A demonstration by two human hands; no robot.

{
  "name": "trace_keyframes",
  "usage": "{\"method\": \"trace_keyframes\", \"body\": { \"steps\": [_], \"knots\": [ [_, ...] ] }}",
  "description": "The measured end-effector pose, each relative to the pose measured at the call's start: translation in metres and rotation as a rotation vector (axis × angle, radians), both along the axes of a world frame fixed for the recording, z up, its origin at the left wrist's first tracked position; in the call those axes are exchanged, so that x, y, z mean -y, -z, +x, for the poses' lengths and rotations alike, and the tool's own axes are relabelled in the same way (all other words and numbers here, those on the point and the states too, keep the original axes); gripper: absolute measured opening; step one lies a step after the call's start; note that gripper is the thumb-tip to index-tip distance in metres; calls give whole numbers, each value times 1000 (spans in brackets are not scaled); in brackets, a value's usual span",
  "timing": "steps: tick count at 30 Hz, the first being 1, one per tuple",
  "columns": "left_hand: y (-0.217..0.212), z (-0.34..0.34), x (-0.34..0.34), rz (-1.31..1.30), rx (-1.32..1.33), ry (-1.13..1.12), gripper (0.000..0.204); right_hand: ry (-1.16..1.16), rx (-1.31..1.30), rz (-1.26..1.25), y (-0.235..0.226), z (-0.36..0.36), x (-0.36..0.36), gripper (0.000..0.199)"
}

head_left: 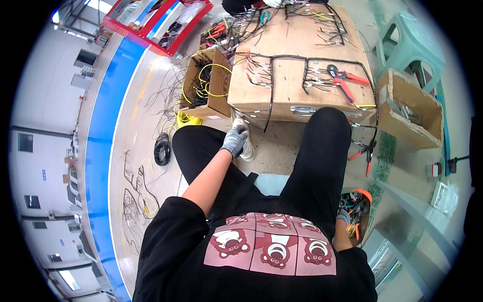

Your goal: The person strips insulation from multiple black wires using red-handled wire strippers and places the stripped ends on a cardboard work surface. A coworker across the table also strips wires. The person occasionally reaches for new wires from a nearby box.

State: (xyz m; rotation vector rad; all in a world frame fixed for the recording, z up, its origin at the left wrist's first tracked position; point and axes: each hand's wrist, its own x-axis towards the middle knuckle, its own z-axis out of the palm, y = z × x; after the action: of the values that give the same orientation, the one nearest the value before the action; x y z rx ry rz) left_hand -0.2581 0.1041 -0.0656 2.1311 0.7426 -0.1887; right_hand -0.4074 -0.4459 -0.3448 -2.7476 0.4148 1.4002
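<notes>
My left hand (235, 140), in a grey knit glove, rests on my left knee, fingers curled loosely over the black trouser cloth and holding nothing. My right hand (343, 216), gloved the same way, is down beside my right hip, reaching into a small tub of tools (358, 211) with an orange rim; whether its fingers have closed on anything in there I cannot tell, since my leg and the tub hide most of it. Ahead of both hands, just past my knees, stands the wooden worktop (282, 85), with a black wire harness (274, 75) laid out across it in branching lines. On the worktop, forward of my right hand, lie red-handled pliers (344, 80). Forward and left of my left hand sits an open cardboard box (209, 83) holding yellow and black wires. To the right of the worktop, well ahead of my right hand, is a second cardboard box (410, 108), and beyond it a pale green plastic stool (410, 50). Left of my left hand, a black coil of cable (162, 149) lies on the floor.
</notes>
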Motion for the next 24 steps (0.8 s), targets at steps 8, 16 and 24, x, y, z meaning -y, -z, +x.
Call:
{"method": "trace_keyframes", "body": {
  "steps": [8, 16, 24],
  "knots": [
    [109, 36, -27, -167, 199, -466, 30, 699, 426, 361, -74, 49, 6, 19],
    [131, 113, -75, -588, 484, -800, 15, 867, 1177, 813, -212, 123, 33, 5],
    [103, 110, -101, -801, 337, -937, 26, 297, 1281, 1036, -415, 189, -112, 10]
  ]
}}
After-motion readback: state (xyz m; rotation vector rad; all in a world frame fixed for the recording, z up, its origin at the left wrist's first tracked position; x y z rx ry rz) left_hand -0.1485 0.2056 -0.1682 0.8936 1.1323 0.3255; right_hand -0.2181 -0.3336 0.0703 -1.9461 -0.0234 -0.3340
